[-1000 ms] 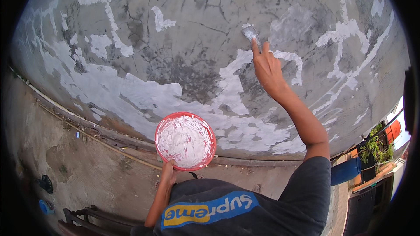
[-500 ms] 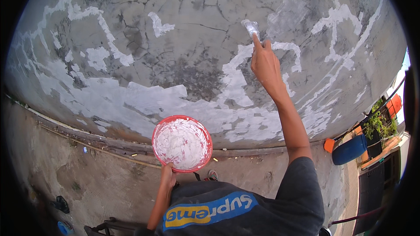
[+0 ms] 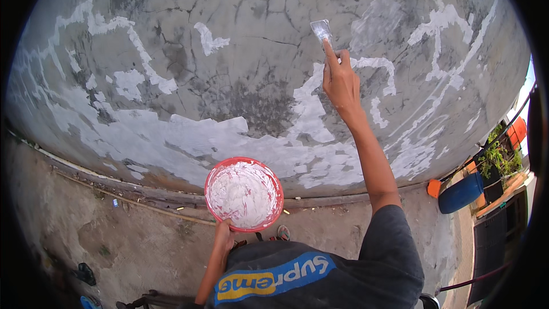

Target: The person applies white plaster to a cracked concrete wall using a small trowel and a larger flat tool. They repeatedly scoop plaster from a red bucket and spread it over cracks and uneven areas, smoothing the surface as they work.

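My right hand point(image 3: 343, 86) is closed round a putty knife point(image 3: 322, 30), its index finger stretched along the metal blade. The blade is at the cracked grey wall point(image 3: 251, 11), just above a curved white filler streak; whether its edge touches the wall I cannot tell. My left hand point(image 3: 224, 233) grips the near rim of a round red basin point(image 3: 279, 186). White paste point(image 3: 243, 193) coats the inside of the basin, with red showing through in places. Irregular white patches and lines cover the lower wall and several cracks.
A narrow ledge and a thin pipe point(image 3: 134, 199) run along the wall's foot. Bare ground point(image 3: 137, 234) lies below. At the right are a blue barrel point(image 3: 461, 193), an orange object point(image 3: 434, 187) and green plants point(image 3: 495, 157). A dark shoe-like object point(image 3: 86, 274) lies at lower left.
My right hand has shifted the putty knife slightly left and up, and its blade now tilts leftward. The basin sits a little lower and farther right in view.
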Available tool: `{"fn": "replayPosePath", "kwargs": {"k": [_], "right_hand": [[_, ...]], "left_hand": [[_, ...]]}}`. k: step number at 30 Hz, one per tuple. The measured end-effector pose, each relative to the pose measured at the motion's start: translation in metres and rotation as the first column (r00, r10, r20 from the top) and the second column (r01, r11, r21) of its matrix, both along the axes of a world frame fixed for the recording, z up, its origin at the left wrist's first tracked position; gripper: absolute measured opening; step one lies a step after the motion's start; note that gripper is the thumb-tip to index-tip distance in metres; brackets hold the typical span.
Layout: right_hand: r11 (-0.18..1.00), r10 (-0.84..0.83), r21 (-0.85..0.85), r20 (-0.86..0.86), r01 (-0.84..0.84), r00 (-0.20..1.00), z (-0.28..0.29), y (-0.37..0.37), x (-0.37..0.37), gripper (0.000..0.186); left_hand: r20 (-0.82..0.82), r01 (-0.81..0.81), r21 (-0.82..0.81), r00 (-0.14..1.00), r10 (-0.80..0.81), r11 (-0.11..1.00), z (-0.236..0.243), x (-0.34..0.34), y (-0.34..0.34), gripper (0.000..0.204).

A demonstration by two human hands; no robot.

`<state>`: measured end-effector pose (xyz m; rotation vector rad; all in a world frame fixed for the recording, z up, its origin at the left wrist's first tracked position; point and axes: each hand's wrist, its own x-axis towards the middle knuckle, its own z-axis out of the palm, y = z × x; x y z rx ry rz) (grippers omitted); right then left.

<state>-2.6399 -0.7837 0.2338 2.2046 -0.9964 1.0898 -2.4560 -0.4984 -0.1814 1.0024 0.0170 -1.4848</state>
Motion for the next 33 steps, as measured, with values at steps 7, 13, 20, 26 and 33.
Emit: {"fn": "replayPosePath", "kwargs": {"k": [7, 13, 20, 26, 33], "right_hand": [[0.993, -0.057, -0.108, -0.134, 0.043, 0.989, 0.006, -0.04, -0.035, 0.063], [0.97, -0.225, 0.024, -0.276, 0.241, 0.935, 0.009, -0.018, -0.065, 0.059], [0.978, -0.209, -0.068, -0.398, 0.199, 0.893, 0.071, 0.038, -0.031, 0.049], [0.955, -0.291, -0.106, -0.505, 0.276, 0.813, 0.069, 0.017, -0.004, 0.054], [0.922, -0.374, -0.109, -0.491, 0.371, 0.787, 0.053, 0.015, -0.031, 0.053]], "left_hand": [[0.02, -0.048, 0.023, 0.999, 0.047, 0.999, 0.025, -0.011, -0.002, 0.051], [0.011, -0.04, 0.052, 0.999, 0.04, 0.998, 0.021, -0.016, -0.003, 0.048], [0.074, -0.097, -0.037, 0.992, 0.099, 0.995, 0.038, -0.024, -0.008, 0.05], [0.069, 0.005, 0.029, 0.998, -0.007, 1.0, 0.03, -0.027, -0.007, 0.052], [-0.007, -0.037, 0.0, 0.999, 0.037, 0.999, 0.019, -0.028, 0.011, 0.051]]}}
